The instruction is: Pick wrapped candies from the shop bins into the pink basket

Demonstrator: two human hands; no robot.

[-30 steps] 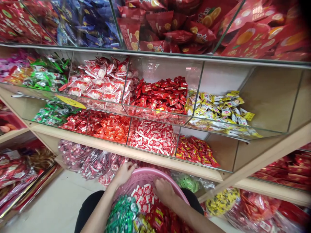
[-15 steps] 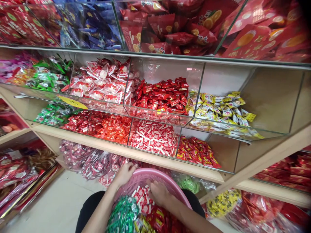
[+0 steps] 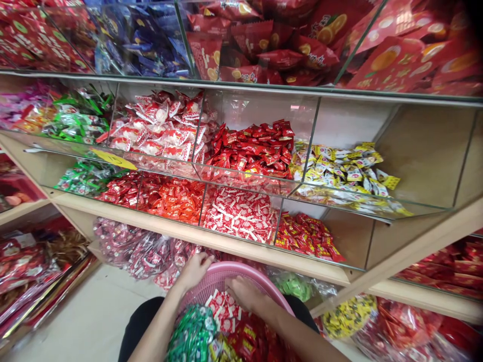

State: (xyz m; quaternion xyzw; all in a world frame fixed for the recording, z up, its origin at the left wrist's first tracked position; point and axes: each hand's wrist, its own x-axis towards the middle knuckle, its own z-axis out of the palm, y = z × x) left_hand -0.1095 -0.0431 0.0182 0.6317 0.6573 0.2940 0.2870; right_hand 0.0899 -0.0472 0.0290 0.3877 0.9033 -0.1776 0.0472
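Observation:
A pink plastic basket (image 3: 264, 281) sits between my knees, holding wrapped candies in separate heaps. My left hand (image 3: 196, 271) is closed over the basket's far left rim. Inside the basket, my right hand (image 3: 243, 292) has its fingers curled down by the far wall, just above the red-and-white candies (image 3: 225, 312); what its fingertips hold, if anything, is hidden. Green-wrapped candies (image 3: 194, 332) fill the near left of the basket. Red candies (image 3: 249, 338) lie partly under my right forearm, with yellow ones (image 3: 222, 349) beside them.
Ahead stands a wooden shelf (image 3: 226, 241) with clear-fronted compartments of candy, including red-and-white ones (image 3: 239, 213) and yellow ones (image 3: 347, 166). A yellow price tag (image 3: 115, 159) hangs at left. Bagged candies (image 3: 124, 246) lie beneath the shelf, and more bags (image 3: 400, 322) at lower right.
My right hand has moved slightly up and left, toward the basket's far wall. My left hand stays on the rim.

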